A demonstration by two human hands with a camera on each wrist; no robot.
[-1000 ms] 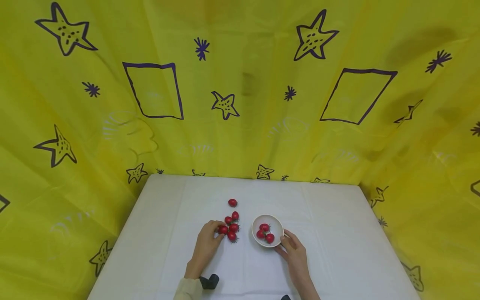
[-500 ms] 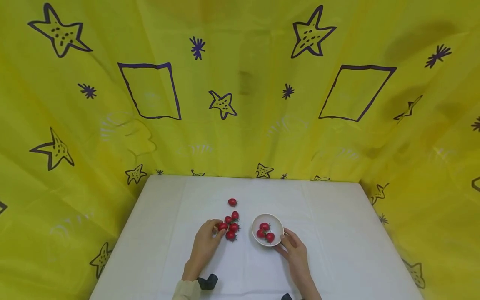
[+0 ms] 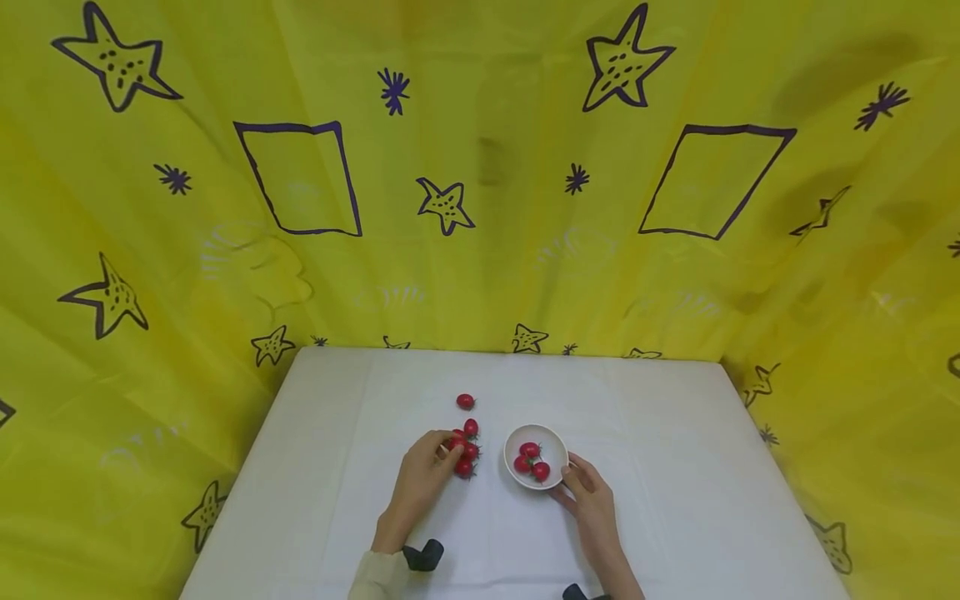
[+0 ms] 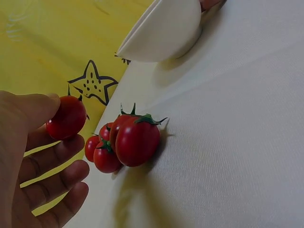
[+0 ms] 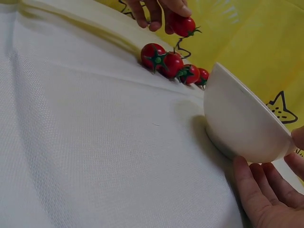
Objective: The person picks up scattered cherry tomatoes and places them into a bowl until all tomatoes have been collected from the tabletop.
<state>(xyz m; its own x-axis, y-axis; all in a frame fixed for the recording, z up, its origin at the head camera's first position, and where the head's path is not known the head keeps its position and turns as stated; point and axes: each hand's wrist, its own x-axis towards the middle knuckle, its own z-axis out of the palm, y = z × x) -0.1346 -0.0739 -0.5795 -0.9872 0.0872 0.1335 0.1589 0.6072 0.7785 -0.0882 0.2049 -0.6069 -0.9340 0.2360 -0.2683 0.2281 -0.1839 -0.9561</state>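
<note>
My left hand pinches a red cherry tomato between thumb and fingers, lifted off the table beside a cluster of others. Several cherry tomatoes with green stems lie close together on the cloth just to its right. One more tomato lies alone farther back. The right hand grips the white bowl at its right side, thumb at the rim and fingers against the lower wall. Inside the bowl are 3 tomatoes, seen in the head view.
A white cloth covers the table. Yellow curtains with drawn stars and frames hang behind it and along both sides. Black wrist-camera mounts show near the wrists.
My left hand has taken a tomato from the left of the cluster, raised it and shifted slightly right over the others. The right hand and the bowl hold almost still.
</note>
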